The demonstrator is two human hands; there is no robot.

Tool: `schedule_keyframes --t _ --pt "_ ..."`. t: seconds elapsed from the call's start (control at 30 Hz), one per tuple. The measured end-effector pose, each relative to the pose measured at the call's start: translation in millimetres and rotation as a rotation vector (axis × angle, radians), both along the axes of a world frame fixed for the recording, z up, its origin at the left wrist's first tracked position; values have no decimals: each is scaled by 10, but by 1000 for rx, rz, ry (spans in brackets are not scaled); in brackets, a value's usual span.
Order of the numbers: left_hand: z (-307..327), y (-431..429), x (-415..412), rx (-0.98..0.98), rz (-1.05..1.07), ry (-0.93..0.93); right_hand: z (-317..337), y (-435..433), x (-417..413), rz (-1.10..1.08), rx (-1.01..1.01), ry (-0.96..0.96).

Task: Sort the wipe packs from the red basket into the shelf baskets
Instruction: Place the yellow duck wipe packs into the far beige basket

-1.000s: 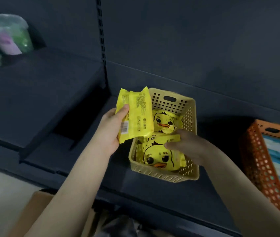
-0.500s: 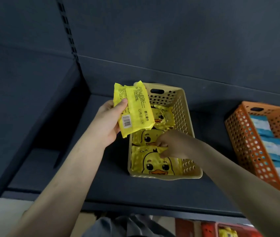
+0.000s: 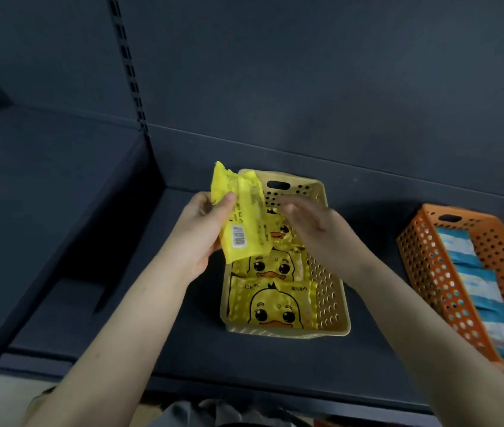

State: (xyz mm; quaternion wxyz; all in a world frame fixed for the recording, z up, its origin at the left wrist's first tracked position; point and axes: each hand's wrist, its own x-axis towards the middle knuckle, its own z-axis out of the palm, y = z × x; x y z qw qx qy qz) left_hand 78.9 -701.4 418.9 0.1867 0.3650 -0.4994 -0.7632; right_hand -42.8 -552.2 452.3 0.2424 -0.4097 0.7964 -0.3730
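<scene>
A yellow perforated basket (image 3: 329, 298) stands on the dark shelf and holds three yellow duck-print wipe packs (image 3: 272, 306) lying in a row. My left hand (image 3: 199, 232) grips another yellow wipe pack (image 3: 241, 217) upright over the basket's left rim, its barcode side facing me. My right hand (image 3: 315, 226) hovers above the back of the basket with blurred, relaxed fingers reaching toward the held pack and holds nothing. The red basket is out of view.
An orange perforated basket (image 3: 423, 260) with blue and white wipe packs (image 3: 475, 288) stands to the right on the same shelf (image 3: 152, 334). A slotted upright (image 3: 130, 72) divides the back panel. A lower dark shelf lies at the left.
My right hand has lifted off the packs in the basket and moved up toward the pack in my left hand. The left hand raised its pack slightly.
</scene>
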Motion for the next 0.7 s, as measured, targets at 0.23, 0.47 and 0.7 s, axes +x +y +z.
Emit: schedule_keyframes --t 0.23,0.47,0.7 --pt "137 128 -8 -136 -301 73 -252 -22 -156 -212 72 -600" --pt "-93 -5 -167 -447 -191 -256 -187 -91 -438 -2 321 -247" --pt "-179 88 -225 -399 -261 -212 -280 -382 -534 238 636 107"
